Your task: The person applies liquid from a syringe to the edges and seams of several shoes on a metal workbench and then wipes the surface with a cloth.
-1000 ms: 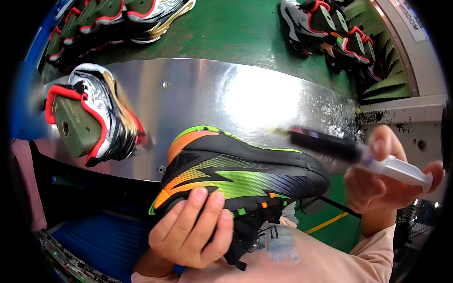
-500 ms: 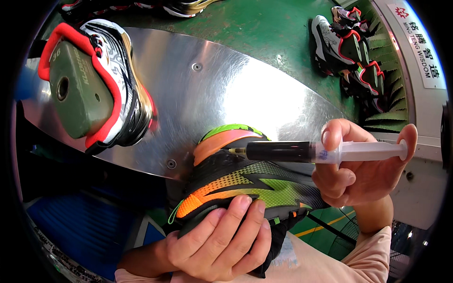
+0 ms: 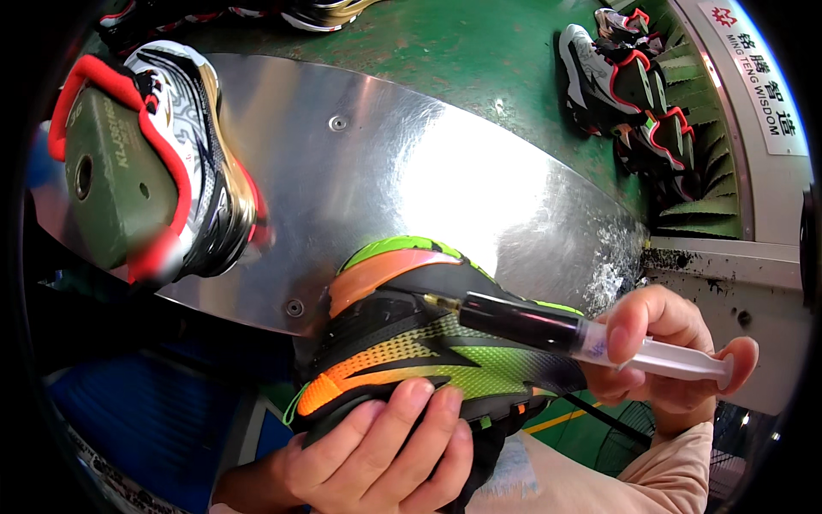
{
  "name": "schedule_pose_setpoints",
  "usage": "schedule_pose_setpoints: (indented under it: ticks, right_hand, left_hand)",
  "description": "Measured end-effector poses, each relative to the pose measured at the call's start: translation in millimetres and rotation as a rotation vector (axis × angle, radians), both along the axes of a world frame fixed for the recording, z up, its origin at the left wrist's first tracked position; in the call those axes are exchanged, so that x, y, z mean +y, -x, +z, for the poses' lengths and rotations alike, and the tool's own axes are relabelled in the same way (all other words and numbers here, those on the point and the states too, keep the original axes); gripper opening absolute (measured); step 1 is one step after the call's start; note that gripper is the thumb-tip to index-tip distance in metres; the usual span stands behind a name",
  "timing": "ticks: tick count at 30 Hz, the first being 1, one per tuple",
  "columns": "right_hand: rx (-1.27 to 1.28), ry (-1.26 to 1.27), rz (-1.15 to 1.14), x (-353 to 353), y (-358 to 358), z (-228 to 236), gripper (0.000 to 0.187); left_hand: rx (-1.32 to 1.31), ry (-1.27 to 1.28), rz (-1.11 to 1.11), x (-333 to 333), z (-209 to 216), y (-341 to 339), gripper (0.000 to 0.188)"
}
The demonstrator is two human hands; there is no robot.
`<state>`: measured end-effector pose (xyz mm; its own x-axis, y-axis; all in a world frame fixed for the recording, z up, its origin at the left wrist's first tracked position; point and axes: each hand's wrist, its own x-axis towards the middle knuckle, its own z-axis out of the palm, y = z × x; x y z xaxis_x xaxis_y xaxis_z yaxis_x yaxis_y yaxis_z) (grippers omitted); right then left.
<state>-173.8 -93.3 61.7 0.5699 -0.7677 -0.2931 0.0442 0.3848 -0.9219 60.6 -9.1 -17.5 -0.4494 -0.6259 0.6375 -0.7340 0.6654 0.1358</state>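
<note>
A black, green and orange sneaker [image 3: 479,370] lies on its side at the front edge of the metal table. My left hand [image 3: 385,454] grips it from below, fingers wrapped over its collar side. In my right hand [image 3: 655,347] is a plastic syringe [image 3: 522,324] filled with dark liquid, its white plunger partly drawn out. One digit presses the plunger's end, while the others hold the barrel. The syringe's narrow tip points left at the line between the black upper and the orange and green sole; whether it touches cannot be told.
At the left of the metal table [image 3: 342,188] stands a white, black and red sneaker [image 3: 193,146] on a green shoe last [image 3: 120,171]. Beyond lies a green surface [image 3: 445,51]. Several more sneakers [image 3: 599,77] sit at the far right, beside a slatted green curtain [image 3: 706,171] and a pale machine housing.
The syringe has tilted, its plunger end dropping, and my right hand has moved lower. The sneaker in my left hand has shifted slightly left and down in view.
</note>
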Motion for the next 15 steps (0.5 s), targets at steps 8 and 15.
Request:
schedule_pose_setpoints:
  ticks: [8, 15]
  right_hand:
    - [-0.071, -0.149, -0.105, 21.3, 35.7, -1.9, 0.098]
    - [0.116, -0.146, -0.140, 42.7, 67.7, 23.5, 0.095]
  left_hand:
    - [-0.009, -0.085, -0.075, 6.8, -4.7, -4.0, 0.015]
    - [-0.154, -0.153, 0.014, 28.3, -14.1, -4.6, 0.013]
